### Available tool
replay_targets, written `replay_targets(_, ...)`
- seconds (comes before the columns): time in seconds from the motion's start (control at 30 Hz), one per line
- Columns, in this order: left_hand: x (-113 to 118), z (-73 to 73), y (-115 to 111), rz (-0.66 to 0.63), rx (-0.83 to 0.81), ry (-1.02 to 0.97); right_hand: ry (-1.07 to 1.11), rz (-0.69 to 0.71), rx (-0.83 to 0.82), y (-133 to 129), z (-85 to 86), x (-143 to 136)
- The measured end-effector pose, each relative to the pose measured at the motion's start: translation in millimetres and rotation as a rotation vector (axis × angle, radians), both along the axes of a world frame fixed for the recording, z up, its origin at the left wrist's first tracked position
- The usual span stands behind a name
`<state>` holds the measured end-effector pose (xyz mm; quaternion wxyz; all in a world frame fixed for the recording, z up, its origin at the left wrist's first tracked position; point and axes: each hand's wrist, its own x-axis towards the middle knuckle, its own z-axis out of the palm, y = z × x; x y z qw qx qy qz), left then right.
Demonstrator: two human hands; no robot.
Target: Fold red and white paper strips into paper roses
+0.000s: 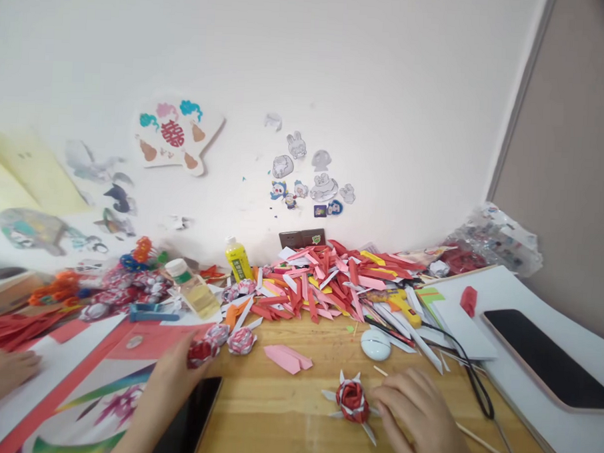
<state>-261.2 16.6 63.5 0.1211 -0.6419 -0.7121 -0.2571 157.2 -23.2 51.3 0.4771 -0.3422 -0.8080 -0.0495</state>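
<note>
My left hand (178,365) is closed around a dark red paper rose (202,353), beside two pink-and-white paper rosettes (241,341). Below that wrist lies a black phone (191,415). On the wooden table, a red paper rose with white pointed sepals (352,400) faces up. My right hand (418,415) has its bent fingertips at the right edge of this rose, near a sepal. A thin wooden stick (492,452) runs beneath the right hand, its other end showing past the fingers. A folded pink paper strip (288,359) lies between the hands.
Folded paper strips (324,281) are heaped against the wall. A yellow glue gun (403,306), its black cord and a white mouse (375,344) lie at right, near another phone (551,357). Bottles (238,260) stand at the back. Another person's hand (8,374) rests far left.
</note>
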Motion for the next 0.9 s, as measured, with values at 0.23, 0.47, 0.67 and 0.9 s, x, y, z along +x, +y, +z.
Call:
replay_targets(0.23,97.6,15.7,-22.4,-0.391,0.199,-0.019,0.192,0.070,-0.203,-3.9,-7.7,-2.7)
replay_targets(0.47,200.5,19.5,-45.4,-0.845,0.162,-0.061,0.663,0.545,-0.933,-7.1,-23.8,-16.5)
replay_targets(0.67,218.9,9.8,-44.1,-0.835,0.103,-0.180,0.822,0.659,-1.004,-4.9,-8.7,-18.1)
replay_targets(0.9,214.7,-2.5,-44.2,-0.796,0.159,-0.211,0.766,0.690,-1.046,-9.6,-7.8,-16.4)
